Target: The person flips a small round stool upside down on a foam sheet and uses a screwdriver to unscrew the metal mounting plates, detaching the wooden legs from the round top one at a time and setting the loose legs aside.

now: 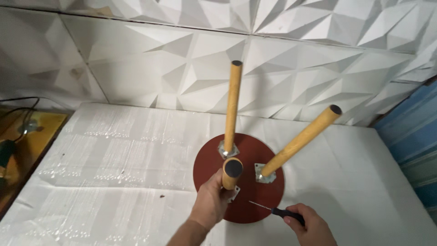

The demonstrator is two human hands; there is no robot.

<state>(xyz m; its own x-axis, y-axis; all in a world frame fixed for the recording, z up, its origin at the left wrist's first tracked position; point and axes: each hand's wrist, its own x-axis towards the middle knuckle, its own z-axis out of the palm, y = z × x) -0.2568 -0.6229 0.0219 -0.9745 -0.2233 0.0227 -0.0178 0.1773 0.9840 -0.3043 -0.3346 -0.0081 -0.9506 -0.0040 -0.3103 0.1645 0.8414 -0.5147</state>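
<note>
Round red-brown seat [268,200] lying upside down on the white-covered table [114,155], three wooden legs pointing up from metal plates. Left hand [211,200] wrapped firmly around the near leg [231,174], just above its plate [234,195]. Right hand [309,223] closed on a screwdriver [277,211], tip resting over the seat near that plate, not yet in a screw as far as can be told. Best to keep the leg steady and square to the seat, seat the tip fully in the screw head, press straight down while turning. Slipping tip likely to scar the seat.
</note>
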